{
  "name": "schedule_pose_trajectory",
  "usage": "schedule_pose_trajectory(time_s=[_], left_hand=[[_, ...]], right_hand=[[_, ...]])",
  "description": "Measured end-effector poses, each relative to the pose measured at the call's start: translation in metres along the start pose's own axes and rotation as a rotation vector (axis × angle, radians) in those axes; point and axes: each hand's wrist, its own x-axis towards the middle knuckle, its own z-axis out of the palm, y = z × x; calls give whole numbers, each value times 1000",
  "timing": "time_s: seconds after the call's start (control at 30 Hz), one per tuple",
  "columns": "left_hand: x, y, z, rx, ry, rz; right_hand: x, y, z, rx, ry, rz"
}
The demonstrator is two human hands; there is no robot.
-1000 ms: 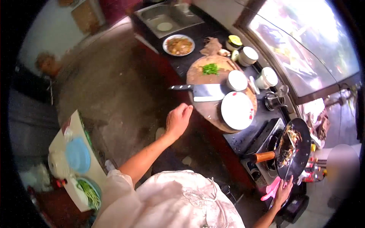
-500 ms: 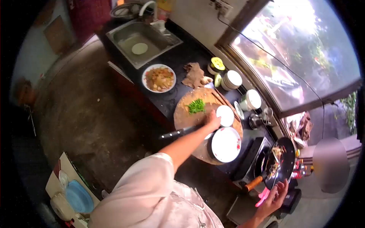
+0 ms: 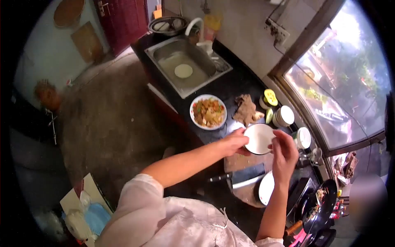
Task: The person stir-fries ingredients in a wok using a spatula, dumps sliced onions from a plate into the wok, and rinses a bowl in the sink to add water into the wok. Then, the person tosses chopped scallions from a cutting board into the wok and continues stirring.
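Note:
Held up over the round wooden chopping board (image 3: 238, 161), a white bowl (image 3: 259, 140) has its open side toward me. My left hand (image 3: 235, 143) grips its left rim, thumb on the inner edge. At the right rim, my right hand (image 3: 284, 152) has its fingers curled, with a fingertip over the edge. A knife (image 3: 248, 173) with a black handle lies on the board below, its handle past the board's edge. A larger white dish (image 3: 267, 189) stands beside the blade, partly behind my right forearm. The chopped greens are hidden behind the bowl and hands.
Left of the board stands a plate of cooked food (image 3: 209, 112). A brown crumpled item (image 3: 246, 109), stacked bowls (image 3: 284, 116) and a white jar (image 3: 303, 138) line the wall side. The sink (image 3: 164, 68) is at the far end, the wok (image 3: 329, 201) at the right.
My left hand has lifted the white bowl off the board. My right hand has come from beside the wok to the bowl's right rim. The view has shifted toward the sink.

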Motion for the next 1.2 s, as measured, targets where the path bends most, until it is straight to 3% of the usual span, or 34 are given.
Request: schedule_pose_trajectory(time_s=[0.07, 0.17, 0.27, 0.43, 0.67, 0.77, 0.9, 1.0, 1.07, 1.2], left_hand=[[-5, 39, -65, 90, 5, -7], [-21, 111, -140, 127, 262, 84], [-2, 159, -239, 7, 457, 223], [32, 251, -339, -156, 623, 331], [90, 304, -397, -269, 586, 319], [108, 306, -413, -279, 564, 292], [120, 313, -419, -295, 527, 300], [128, 319, -422, -318, 498, 282], [134, 321, -422, -335, 484, 244], [139, 322, -423, -310, 482, 257]], right_hand=[[46, 26, 38, 87, -88, 51], [111, 65, 113, -32, -148, 172], [175, 98, 199, -195, -238, 145], [277, 118, 333, 203, -330, 407], [394, 157, 463, 468, -349, 668], [411, 159, 495, 516, -251, 656], [438, 178, 516, 630, -247, 642], [457, 219, 516, 613, -265, 483], [454, 203, 514, 912, -175, 600], [443, 144, 508, 663, -53, 649]])
